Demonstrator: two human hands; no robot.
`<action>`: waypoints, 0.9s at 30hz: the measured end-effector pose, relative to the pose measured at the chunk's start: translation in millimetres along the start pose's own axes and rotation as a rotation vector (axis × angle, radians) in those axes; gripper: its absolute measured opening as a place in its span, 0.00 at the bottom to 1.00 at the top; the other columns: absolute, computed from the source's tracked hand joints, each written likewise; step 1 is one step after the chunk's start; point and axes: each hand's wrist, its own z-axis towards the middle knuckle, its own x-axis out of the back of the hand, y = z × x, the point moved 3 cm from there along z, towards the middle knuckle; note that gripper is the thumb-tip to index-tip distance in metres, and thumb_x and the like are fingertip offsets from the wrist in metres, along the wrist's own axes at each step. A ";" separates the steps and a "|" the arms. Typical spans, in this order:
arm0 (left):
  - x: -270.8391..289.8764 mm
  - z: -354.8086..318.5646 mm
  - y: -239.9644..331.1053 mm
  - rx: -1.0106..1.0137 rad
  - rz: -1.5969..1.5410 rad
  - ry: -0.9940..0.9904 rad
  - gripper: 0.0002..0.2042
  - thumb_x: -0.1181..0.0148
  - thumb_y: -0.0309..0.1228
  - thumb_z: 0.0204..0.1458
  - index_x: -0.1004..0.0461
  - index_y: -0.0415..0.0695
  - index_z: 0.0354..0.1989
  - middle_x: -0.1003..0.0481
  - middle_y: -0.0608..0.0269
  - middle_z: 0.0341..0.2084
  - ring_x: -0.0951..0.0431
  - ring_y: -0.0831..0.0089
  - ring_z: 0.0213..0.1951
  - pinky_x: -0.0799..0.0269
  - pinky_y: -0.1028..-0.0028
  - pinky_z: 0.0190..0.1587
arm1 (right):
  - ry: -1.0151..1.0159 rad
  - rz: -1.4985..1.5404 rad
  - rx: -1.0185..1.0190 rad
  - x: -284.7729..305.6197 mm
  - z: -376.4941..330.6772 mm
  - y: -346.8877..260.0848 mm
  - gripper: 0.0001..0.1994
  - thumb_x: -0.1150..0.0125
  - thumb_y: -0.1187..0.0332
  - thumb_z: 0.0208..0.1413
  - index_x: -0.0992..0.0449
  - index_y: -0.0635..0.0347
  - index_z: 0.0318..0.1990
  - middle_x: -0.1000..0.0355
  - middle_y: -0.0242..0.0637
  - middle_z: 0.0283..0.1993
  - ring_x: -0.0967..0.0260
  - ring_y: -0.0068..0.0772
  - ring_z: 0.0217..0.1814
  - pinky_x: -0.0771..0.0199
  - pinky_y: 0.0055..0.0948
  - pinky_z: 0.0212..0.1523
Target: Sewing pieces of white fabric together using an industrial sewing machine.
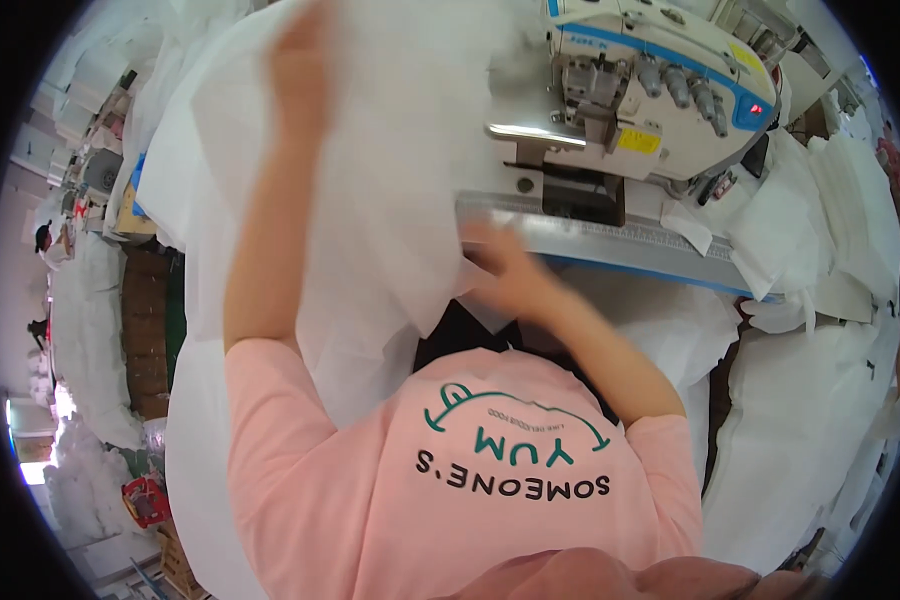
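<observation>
A large sheet of thin white fabric [370, 190] spreads over the table and drapes toward my lap. My left arm reaches far forward over it. My left hand [305, 70] lies at the top over the cloth, smeared by motion, so its fingers cannot be read. Close to my body, my right hand [510, 270] is at the fabric's right edge, beside the front of the sewing machine's table. Though blurred, its thumb and fingers look apart, with a dark gap between them. An overlock sewing machine [660, 90], white with blue trim, stands ahead on the right.
A metal ruler strip [610, 238] runs along the machine table's front edge. Scraps of white material [770, 215] lie right of the machine. More white fabric [800, 420] is heaped at the right. At far left are a red item [146, 502] and another person [55, 245].
</observation>
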 end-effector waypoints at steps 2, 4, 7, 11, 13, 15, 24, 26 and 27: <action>59.7 37.2 29.5 0.304 -0.458 0.054 0.28 0.60 0.49 0.58 0.44 0.42 0.61 0.36 0.58 0.54 0.30 0.69 0.48 0.33 0.67 0.49 | -0.711 0.101 0.044 -17.9 -9.1 -53.6 0.14 0.38 0.66 0.45 0.24 0.58 0.41 0.29 0.39 0.43 0.33 0.37 0.48 0.36 0.34 0.48; 124.1 70.2 27.4 0.344 -0.378 0.184 0.35 0.46 0.48 0.50 0.46 0.37 0.61 0.36 0.56 0.53 0.34 0.67 0.52 0.41 0.71 0.55 | -0.652 0.504 -0.071 -17.8 11.8 -68.4 0.07 0.38 0.68 0.46 0.22 0.60 0.32 0.26 0.37 0.28 0.28 0.27 0.35 0.31 0.28 0.35; 151.1 90.5 68.5 0.108 0.038 0.273 0.35 0.41 0.26 0.43 0.49 0.36 0.62 0.35 0.54 0.50 0.32 0.68 0.49 0.36 0.75 0.49 | 0.206 0.339 -0.001 29.8 85.4 -71.1 0.07 0.36 0.72 0.44 0.23 0.60 0.33 0.25 0.37 0.33 0.29 0.26 0.33 0.29 0.24 0.29; 276.0 103.5 103.3 0.057 0.101 0.347 0.37 0.43 0.21 0.42 0.51 0.42 0.64 0.35 0.54 0.50 0.32 0.69 0.48 0.36 0.75 0.49 | 0.714 -0.319 0.487 62.3 186.5 -180.8 0.13 0.33 0.71 0.39 0.21 0.52 0.37 0.39 0.44 0.58 0.39 0.46 0.57 0.37 0.36 0.54; 302.1 116.3 118.8 0.025 0.070 0.345 0.38 0.44 0.20 0.41 0.51 0.43 0.64 0.35 0.54 0.50 0.31 0.69 0.48 0.35 0.75 0.50 | 0.822 -0.490 0.489 81.2 241.4 -208.0 0.13 0.36 0.73 0.39 0.21 0.51 0.37 0.38 0.43 0.58 0.37 0.45 0.55 0.36 0.35 0.53; 316.5 130.1 137.2 -0.036 0.136 0.161 0.41 0.38 0.24 0.41 0.55 0.40 0.65 0.39 0.51 0.55 0.35 0.66 0.53 0.40 0.73 0.55 | 0.270 -0.460 0.209 97.7 304.1 -192.4 0.15 0.43 0.76 0.41 0.21 0.50 0.39 0.31 0.40 0.51 0.33 0.36 0.47 0.33 0.30 0.48; 307.0 119.6 199.2 -0.453 0.212 0.100 0.47 0.32 0.33 0.40 0.59 0.35 0.64 0.49 0.50 0.61 0.45 0.68 0.60 0.49 0.71 0.61 | -0.010 0.452 0.046 74.2 292.8 -393.5 0.21 0.55 0.56 0.54 0.25 0.62 0.45 0.31 0.37 0.48 0.38 0.35 0.47 0.39 0.40 0.47; 299.8 104.2 175.3 -0.678 0.342 0.261 0.36 0.41 0.22 0.42 0.49 0.42 0.63 0.39 0.50 0.57 0.39 0.62 0.58 0.43 0.68 0.58 | 0.057 0.284 0.204 60.1 279.4 -379.8 0.32 0.54 0.44 0.49 0.30 0.65 0.50 0.36 0.41 0.55 0.42 0.37 0.55 0.42 0.35 0.52; 291.7 94.5 157.0 -0.639 0.332 0.242 0.36 0.41 0.22 0.42 0.49 0.42 0.63 0.39 0.50 0.57 0.39 0.62 0.58 0.43 0.68 0.58 | 0.133 0.124 0.329 53.2 266.3 -365.8 0.45 0.52 0.32 0.44 0.34 0.68 0.55 0.41 0.46 0.61 0.46 0.38 0.63 0.46 0.30 0.57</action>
